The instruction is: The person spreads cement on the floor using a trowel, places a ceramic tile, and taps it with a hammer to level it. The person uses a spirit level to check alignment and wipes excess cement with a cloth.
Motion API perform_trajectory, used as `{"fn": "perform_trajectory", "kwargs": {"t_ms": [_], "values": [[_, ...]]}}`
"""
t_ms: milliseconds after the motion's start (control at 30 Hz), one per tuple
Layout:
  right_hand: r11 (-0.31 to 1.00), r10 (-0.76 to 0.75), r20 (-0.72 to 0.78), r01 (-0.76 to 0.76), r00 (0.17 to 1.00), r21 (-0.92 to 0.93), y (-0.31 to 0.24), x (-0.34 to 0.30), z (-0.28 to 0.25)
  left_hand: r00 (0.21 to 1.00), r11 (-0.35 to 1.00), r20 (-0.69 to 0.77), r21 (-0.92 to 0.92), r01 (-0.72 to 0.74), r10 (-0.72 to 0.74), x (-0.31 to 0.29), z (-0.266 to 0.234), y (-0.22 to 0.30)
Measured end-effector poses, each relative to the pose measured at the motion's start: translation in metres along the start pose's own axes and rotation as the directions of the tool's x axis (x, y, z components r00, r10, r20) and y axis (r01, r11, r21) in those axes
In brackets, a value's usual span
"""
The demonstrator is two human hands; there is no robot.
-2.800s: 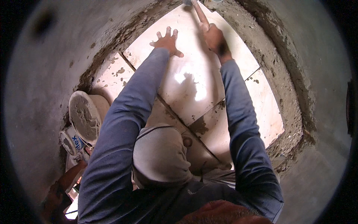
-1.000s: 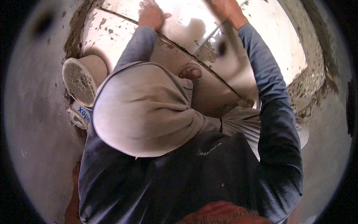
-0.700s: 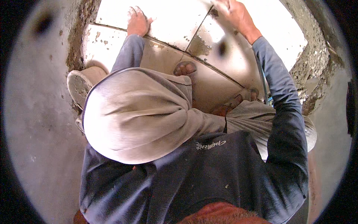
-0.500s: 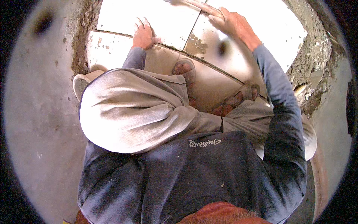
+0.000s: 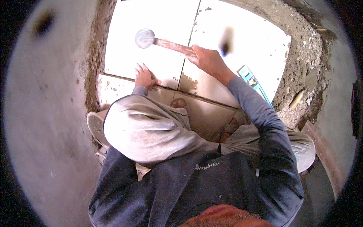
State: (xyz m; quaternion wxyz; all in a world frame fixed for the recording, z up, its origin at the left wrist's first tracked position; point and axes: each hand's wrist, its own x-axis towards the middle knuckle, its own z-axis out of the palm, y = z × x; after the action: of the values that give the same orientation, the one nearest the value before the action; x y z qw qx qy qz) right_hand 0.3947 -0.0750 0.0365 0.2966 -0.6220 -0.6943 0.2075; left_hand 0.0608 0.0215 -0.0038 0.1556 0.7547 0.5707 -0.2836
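My right hand (image 5: 211,61) is closed round the wooden handle of a mallet (image 5: 172,46). Its round grey head points left, over the large white tile (image 5: 121,55) at the far left; I cannot tell whether it touches the tile. Fingers spread, my left hand (image 5: 144,76) lies on the near edge of that same tile, beside the dark joint. To the right, across another narrow joint, is a second white tile (image 5: 261,45) with grey smears near its corner.
A light blue spirit level (image 5: 255,85) lies partly behind my right forearm. Rough mortar and rubble (image 5: 312,75) border the tiles on the right, with a grey wall (image 5: 49,113) to the left. My sandalled foot (image 5: 180,104) rests on the nearer tiles.
The mallet has come lower and to the left, and its head now shows whole. The view has shifted, bringing the spirit level into sight. My left hand stays on the tile.
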Motion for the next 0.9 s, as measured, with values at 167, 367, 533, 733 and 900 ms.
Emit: {"fn": "perform_trajectory", "kwargs": {"t_ms": [167, 367, 533, 733, 900], "values": [[0.909, 0.417, 0.134, -0.413, 0.899, -0.059, 0.004, 0.023, -0.019, 0.989, 0.993, 0.127, 0.103, 0.057, -0.07, 0.015, -0.016, 0.008], [0.936, 0.345, -0.106, -0.335, 0.932, 0.104, 0.03, 0.046, -0.018, 0.98, 0.982, -0.197, -0.179, -0.058, 0.022, 0.079, -0.049, -0.009], [0.855, 0.515, 0.04, -0.511, 0.856, -0.091, 0.04, 0.097, -0.058, 0.99, 0.97, -0.134, -0.244, 0.005, -0.039, 0.141, -0.083, -0.042], [0.958, 0.212, -0.203, -0.162, 0.956, 0.237, 0.002, 0.17, -0.041, 0.984, 0.95, -0.14, -0.306, 0.066, -0.113, 0.195, -0.117, -0.06], [0.922, 0.384, 0.169, -0.37, 0.908, -0.11, -0.011, 0.23, 0.016, 0.984, 0.958, -0.095, -0.26, 0.121, -0.15, 0.207, -0.134, -0.062]]}}
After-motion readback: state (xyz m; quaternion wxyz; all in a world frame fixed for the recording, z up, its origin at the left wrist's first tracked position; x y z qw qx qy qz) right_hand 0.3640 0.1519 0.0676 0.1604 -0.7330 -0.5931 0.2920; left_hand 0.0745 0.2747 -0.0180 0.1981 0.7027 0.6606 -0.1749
